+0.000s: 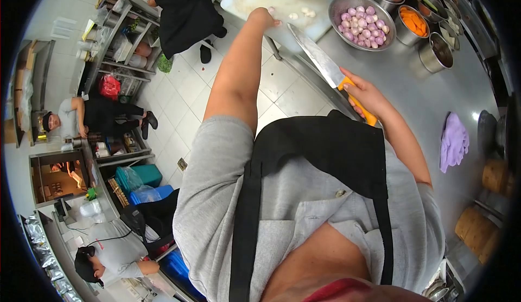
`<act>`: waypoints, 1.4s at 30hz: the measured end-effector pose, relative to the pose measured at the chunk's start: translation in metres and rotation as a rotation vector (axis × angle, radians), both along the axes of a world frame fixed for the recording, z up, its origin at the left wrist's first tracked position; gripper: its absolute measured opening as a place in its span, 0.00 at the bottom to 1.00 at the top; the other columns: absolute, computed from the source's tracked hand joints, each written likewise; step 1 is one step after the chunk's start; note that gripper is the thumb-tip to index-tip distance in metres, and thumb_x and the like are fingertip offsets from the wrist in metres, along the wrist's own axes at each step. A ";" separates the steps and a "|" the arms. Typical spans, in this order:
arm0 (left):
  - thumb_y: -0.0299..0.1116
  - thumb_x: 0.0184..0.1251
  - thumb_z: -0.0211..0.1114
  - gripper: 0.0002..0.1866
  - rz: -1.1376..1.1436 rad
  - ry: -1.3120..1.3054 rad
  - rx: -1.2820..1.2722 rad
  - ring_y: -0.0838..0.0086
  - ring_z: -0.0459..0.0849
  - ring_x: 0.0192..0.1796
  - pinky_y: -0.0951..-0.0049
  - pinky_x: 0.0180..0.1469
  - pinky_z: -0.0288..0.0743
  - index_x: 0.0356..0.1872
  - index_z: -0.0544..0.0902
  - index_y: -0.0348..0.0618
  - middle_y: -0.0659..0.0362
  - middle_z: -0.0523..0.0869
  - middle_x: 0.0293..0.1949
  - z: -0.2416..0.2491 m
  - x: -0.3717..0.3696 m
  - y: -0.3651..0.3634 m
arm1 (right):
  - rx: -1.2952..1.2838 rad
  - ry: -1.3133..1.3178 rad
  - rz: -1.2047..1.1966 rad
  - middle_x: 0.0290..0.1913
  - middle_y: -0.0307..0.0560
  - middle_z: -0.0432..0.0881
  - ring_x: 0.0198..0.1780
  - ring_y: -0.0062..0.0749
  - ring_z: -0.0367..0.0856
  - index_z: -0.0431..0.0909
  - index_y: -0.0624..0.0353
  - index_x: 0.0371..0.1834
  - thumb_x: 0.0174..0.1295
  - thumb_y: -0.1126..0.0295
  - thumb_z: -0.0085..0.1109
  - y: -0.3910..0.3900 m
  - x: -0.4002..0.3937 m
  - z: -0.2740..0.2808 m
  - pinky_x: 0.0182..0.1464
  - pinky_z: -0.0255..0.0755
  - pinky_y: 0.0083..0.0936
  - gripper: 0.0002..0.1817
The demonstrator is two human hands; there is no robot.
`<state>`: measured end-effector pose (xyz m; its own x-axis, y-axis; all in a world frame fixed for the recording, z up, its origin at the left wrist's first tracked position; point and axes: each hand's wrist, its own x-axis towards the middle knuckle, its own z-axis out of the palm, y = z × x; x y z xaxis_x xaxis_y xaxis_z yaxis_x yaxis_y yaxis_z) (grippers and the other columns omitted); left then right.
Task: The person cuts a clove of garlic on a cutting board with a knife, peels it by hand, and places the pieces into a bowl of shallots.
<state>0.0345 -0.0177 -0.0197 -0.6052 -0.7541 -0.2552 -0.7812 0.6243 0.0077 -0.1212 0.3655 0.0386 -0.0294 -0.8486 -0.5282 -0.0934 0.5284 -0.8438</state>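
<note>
Diagonally across the desk's near edge, the knife points its blade tip at the white cutting board, its orange handle wrapped by the fingers of the right hand. At the board, the left hand reaches beside a small pale piece; its fingers are partly hidden, so I cannot tell whether they pinch it. More peeled pieces lie on the board. Just right sits a metal bowl of purple shallots, and beyond it orange chunks fill a smaller container.
</note>
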 end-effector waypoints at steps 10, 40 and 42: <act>0.68 0.58 0.52 0.34 -0.069 -0.331 0.052 0.60 0.79 0.50 0.67 0.55 0.70 0.50 0.83 0.49 0.56 0.84 0.48 0.006 -0.014 -0.014 | -0.027 -0.132 -0.070 0.19 0.34 0.66 0.15 0.16 0.64 0.55 0.36 0.73 0.70 0.61 0.44 -0.032 0.017 -0.018 0.15 0.61 0.16 0.27; 0.67 0.36 0.73 0.44 0.229 -0.107 0.227 0.60 0.81 0.51 0.67 0.53 0.73 0.48 0.82 0.37 0.48 0.83 0.49 0.016 0.004 -0.016 | -0.017 0.075 0.113 0.19 0.37 0.66 0.13 0.19 0.64 0.54 0.38 0.73 0.69 0.62 0.44 -0.045 0.011 0.006 0.14 0.62 0.19 0.28; 0.68 0.35 0.73 0.45 0.267 -0.108 0.269 0.60 0.81 0.51 0.67 0.53 0.73 0.48 0.82 0.36 0.47 0.83 0.50 0.016 0.007 -0.011 | -0.002 0.085 0.134 0.18 0.36 0.65 0.13 0.17 0.63 0.54 0.38 0.73 0.70 0.62 0.44 -0.037 0.006 0.014 0.14 0.62 0.17 0.28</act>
